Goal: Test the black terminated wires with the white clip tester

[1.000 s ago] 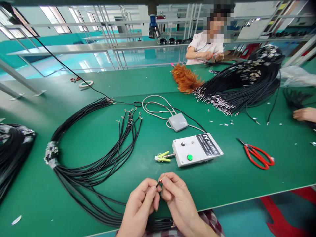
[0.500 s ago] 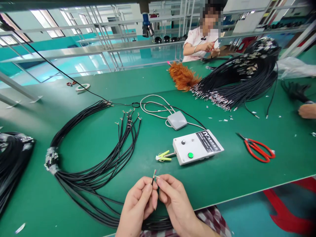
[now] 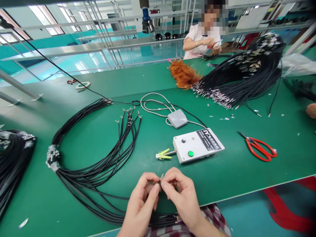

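At the near edge of the bench my left hand point(image 3: 144, 204) is closed in a pinch around the end of a black cable, mostly hidden by the fingers. My right hand point(image 3: 181, 196) is also closed, its thumb and forefinger pinching the thin wires point(image 3: 162, 176) at that end. The fingertips of both hands almost meet, and only a short bit of wire pokes out above them. Behind the hands and to the left, a taped bundle of black cables point(image 3: 98, 174) curves over the green bench, its split wire ends fanned out. Part of it runs under my hands.
A white control box point(image 3: 190, 148) with a green button and yellow-green clip point(image 3: 164, 154) lies ahead. Beyond it rests a grey pedal point(image 3: 177, 118). Red-handled pliers point(image 3: 261, 149) lie right. A large cable heap point(image 3: 237, 75), orange duster point(image 3: 184, 74) and a co-worker point(image 3: 201, 39) are farther back.
Both hands have shifted slightly right, and their fingertips have drawn closer together. They now cover the cable end, whose coloured wires showed before. The right hand's fingers are more curled.
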The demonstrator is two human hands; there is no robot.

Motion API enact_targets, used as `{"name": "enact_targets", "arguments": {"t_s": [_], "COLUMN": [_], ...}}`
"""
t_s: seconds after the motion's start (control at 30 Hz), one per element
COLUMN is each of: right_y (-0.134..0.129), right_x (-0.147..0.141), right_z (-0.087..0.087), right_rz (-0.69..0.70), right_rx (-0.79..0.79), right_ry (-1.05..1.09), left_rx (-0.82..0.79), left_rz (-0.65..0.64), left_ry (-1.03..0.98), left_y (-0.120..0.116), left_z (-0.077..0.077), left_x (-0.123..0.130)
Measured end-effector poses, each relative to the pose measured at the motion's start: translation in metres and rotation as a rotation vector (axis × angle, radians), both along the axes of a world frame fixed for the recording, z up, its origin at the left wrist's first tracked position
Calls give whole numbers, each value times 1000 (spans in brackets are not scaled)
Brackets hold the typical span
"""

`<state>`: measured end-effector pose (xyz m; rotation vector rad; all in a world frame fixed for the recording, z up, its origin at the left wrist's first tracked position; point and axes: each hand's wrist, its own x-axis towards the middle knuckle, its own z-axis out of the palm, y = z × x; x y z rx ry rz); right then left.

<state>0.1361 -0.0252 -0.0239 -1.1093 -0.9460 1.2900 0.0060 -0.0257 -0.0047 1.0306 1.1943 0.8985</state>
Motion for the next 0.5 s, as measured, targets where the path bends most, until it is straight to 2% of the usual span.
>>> {"name": "enact_targets", "arguments": {"t_s": [0.23, 0.4, 0.5], "right_y": [-3, 0, -1], "right_x": [11, 10, 9], "right_z": [-2, 0, 0], "right_rz": [52, 17, -24], "right_rx": [-87, -44, 43], "right_ry": [120, -14, -154], "left_rx": [-54, -9, 111], "left_rz": [-36, -74, -9], "left_ry": [-28, 16, 70], "left_y": [3, 1, 2], "left_z": [-3, -7, -2], "left_x": [6, 3, 5]}}
